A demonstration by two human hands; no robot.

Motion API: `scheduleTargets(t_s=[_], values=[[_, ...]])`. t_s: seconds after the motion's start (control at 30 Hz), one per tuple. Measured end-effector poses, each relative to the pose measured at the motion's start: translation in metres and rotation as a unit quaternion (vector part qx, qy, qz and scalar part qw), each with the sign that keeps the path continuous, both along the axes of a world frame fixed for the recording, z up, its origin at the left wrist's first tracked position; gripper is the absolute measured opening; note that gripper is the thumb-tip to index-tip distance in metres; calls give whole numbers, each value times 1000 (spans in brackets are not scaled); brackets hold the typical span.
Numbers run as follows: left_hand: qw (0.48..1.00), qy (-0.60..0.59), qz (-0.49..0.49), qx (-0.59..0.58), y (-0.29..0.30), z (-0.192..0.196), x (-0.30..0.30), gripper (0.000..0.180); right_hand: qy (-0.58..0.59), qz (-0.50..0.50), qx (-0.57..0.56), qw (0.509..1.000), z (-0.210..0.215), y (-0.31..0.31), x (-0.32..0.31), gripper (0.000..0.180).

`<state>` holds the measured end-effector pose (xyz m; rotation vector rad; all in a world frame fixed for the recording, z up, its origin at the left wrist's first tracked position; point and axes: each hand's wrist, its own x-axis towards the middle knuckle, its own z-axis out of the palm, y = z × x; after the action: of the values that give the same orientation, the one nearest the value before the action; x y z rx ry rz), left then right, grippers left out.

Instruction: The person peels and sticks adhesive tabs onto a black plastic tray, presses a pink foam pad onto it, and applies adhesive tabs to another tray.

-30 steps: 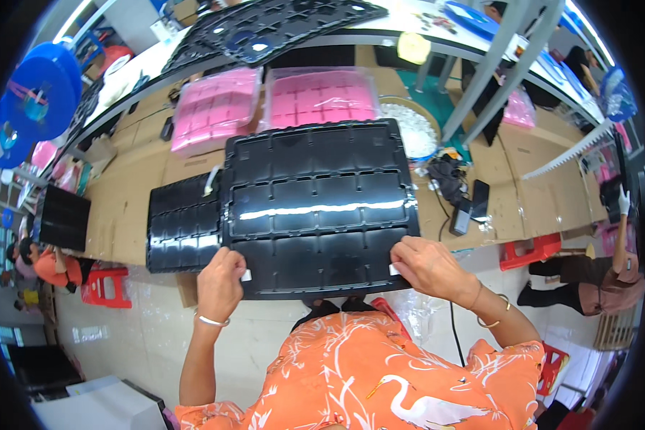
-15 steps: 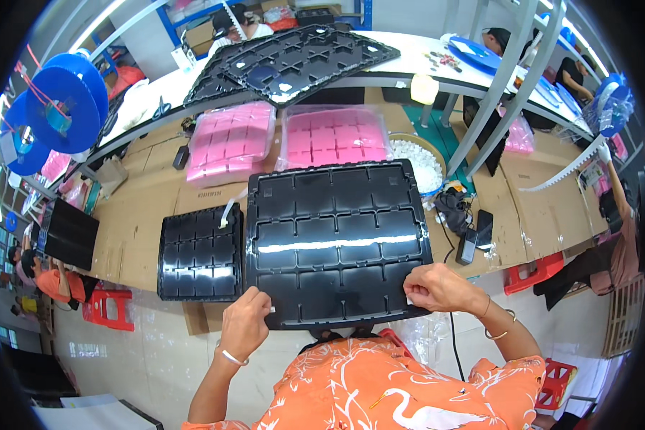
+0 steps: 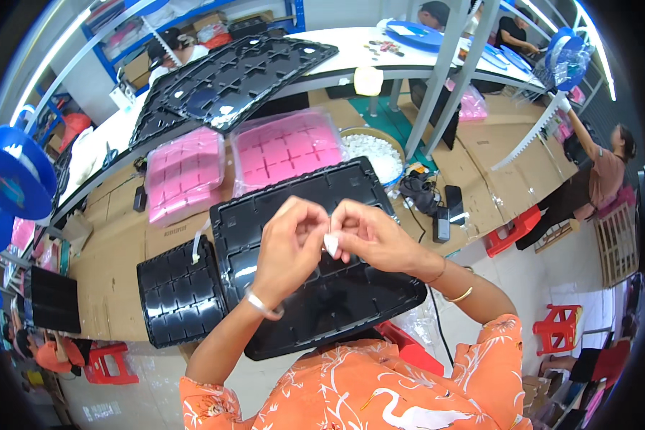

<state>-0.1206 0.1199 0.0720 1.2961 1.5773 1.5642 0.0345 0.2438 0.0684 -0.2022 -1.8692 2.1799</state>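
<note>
Head view looks down on a long bench [image 3: 115,251] covered in brown cardboard, running from the lower left up toward the right. At its near edge lies a large black tray [image 3: 322,287], hanging slightly over that edge, with a smaller black tray [image 3: 179,294] just beside it on the left. Behind them, toward the far edge, sit two pink trays in clear wrap [image 3: 244,161] and a round bowl of white pieces [image 3: 376,154]. Above the large tray the left hand [image 3: 290,247] and right hand [image 3: 369,233] meet, fingers curled closed, pinching a small white piece [image 3: 331,244] between them. A black cable and small black boxes [image 3: 430,204] lie near the right edge. Bare cardboard lies open at the left end. Red stools [image 3: 512,229] stand on the floor to the right, where another person [image 3: 598,175] works.
</note>
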Motion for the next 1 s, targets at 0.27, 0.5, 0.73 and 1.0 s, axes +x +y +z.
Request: scheduleTargets(t_s=[0.27, 0.5, 0.73, 1.0], values=[[997, -9, -55, -54, 133, -34, -11, 20, -12, -207, 141, 968, -41, 108, -7, 12], [974, 218, 45, -50, 223, -81, -90, 20, -21, -360, 339, 869, -104, 234, -19, 6], [829, 466, -10, -308, 172, -170, -290, 33, -159, -402, 580, 691, -254, 313, -22, 28], [880, 361, -123, -282, 138, -235, -349, 21, 27, -126, 383, 915, -234, 255, -96, 22]])
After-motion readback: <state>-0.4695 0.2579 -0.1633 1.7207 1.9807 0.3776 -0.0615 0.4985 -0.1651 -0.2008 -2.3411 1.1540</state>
